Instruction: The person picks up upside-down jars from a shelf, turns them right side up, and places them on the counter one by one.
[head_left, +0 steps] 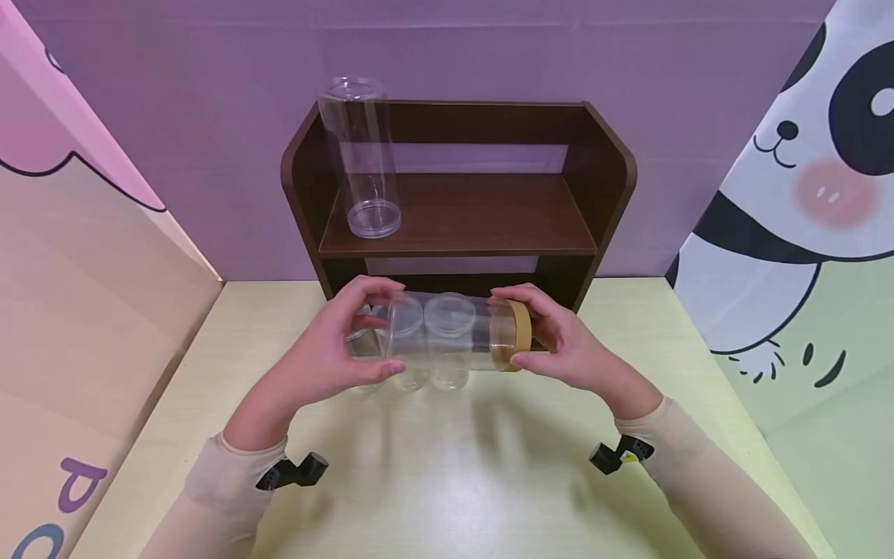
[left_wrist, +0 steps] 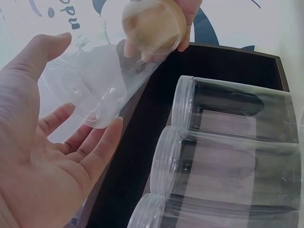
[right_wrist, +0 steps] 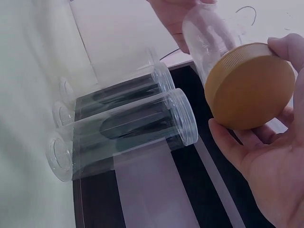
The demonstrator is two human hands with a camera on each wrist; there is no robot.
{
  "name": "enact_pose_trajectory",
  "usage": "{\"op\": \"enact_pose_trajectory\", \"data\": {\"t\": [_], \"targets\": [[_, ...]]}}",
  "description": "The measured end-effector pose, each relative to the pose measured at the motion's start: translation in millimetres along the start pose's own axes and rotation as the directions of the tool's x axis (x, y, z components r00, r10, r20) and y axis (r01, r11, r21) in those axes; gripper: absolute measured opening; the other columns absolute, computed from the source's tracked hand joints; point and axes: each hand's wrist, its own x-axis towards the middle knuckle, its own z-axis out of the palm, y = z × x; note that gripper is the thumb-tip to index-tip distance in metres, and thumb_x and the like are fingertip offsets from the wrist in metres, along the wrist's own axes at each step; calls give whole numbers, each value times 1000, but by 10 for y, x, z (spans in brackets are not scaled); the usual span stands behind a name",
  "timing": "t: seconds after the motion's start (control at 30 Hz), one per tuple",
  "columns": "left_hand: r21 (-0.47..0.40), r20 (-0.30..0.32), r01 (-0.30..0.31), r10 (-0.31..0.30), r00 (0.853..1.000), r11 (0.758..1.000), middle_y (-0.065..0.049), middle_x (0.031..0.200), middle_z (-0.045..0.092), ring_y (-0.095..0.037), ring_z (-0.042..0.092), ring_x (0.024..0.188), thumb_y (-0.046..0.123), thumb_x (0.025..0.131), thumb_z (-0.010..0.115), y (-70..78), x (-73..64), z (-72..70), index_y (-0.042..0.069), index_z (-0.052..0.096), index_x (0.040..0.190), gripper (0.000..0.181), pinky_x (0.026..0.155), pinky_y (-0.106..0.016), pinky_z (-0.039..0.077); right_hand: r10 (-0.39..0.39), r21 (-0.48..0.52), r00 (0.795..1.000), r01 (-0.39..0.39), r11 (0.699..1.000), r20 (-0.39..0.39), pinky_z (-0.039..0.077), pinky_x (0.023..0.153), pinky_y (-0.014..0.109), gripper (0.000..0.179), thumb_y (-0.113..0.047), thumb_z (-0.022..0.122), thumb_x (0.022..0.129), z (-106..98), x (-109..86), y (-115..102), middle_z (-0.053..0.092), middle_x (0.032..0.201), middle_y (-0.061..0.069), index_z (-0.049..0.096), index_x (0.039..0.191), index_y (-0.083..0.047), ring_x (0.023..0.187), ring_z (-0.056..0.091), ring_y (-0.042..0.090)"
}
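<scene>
A clear plastic jar with a gold lid (head_left: 521, 335) lies sideways in the air between both hands, over the table. The right hand (head_left: 562, 341) grips the lid end, thumb and fingers spread round the lid's rim in the right wrist view. At the other end, the left hand (head_left: 335, 341) holds the jar's base (left_wrist: 78, 92) between thumb and fingertips. Behind the held jar, several clear jars with clear lids (right_wrist: 183, 116) stand upright on the table in a row. Through the held jar's wall (head_left: 461, 330), two of their tops show in the head view.
A dark brown two-tier shelf (head_left: 461, 213) stands at the back of the table (head_left: 447, 481). On its upper tier, at the left, a tall clear jar (head_left: 363, 163) stands upright. Printed cloth panels (head_left: 803, 233) border the table left and right.
</scene>
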Motion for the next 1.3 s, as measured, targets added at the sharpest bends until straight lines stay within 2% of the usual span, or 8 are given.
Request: {"op": "enact_pose_trajectory", "data": {"t": [0.13,0.33,0.47,0.6,0.8,1.1,1.3], "targets": [[-10,-17,9,-10,1000,1000,-16,146,57,-29,59,131,-3,79,95,-37,-13,14,1,52,151,84,108,-33,57,-12,5,1000,12,1000,-8,57,108,36,73,9,75,93,-25,9,-22,51,158,22,47,159,2,130,61,36],[-73,-41,18,-21,999,997,-6,143,58,-27,62,130,-8,76,96,-92,-21,40,7,53,149,87,111,-37,57,-32,14,999,32,999,-42,57,106,33,71,6,76,94,-45,29,-49,53,155,21,47,158,4,126,61,33],[-100,-45,24,-29,999,995,-4,143,57,-27,62,129,-10,76,95,-130,-26,50,7,52,150,87,112,-37,57,-5,15,999,6,1000,-53,55,109,31,74,4,77,94,-49,28,-55,53,155,15,45,160,3,128,58,32],[-94,-48,33,-38,998,995,-4,144,57,-26,61,131,-10,76,95,-152,-36,47,7,51,150,87,112,-36,57,22,-5,999,-23,1000,-39,52,114,32,81,1,82,93,-63,20,-55,50,157,15,42,163,1,134,54,32],[-48,-32,62,-64,997,997,-4,144,57,-24,60,132,-4,80,96,-160,-47,30,9,51,150,84,112,-34,56,6,-24,1000,-7,1000,-18,49,119,32,92,5,85,88,-76,30,-53,50,155,16,37,167,0,139,53,30],[56,0,114,-114,993,992,0,148,57,-21,56,136,7,83,98,-115,-63,52,13,51,153,84,116,-32,52,-105,21,992,107,994,-75,49,119,31,90,17,78,86,-92,62,-51,53,155,13,38,165,8,139,54,27],[95,-3,117,-117,993,989,0,153,57,-21,54,141,9,84,98,-103,-106,113,14,53,155,84,116,-29,51,-125,62,986,132,989,-112,47,121,32,84,9,81,91,-101,75,-107,53,160,11,38,164,11,143,53,28]]}}
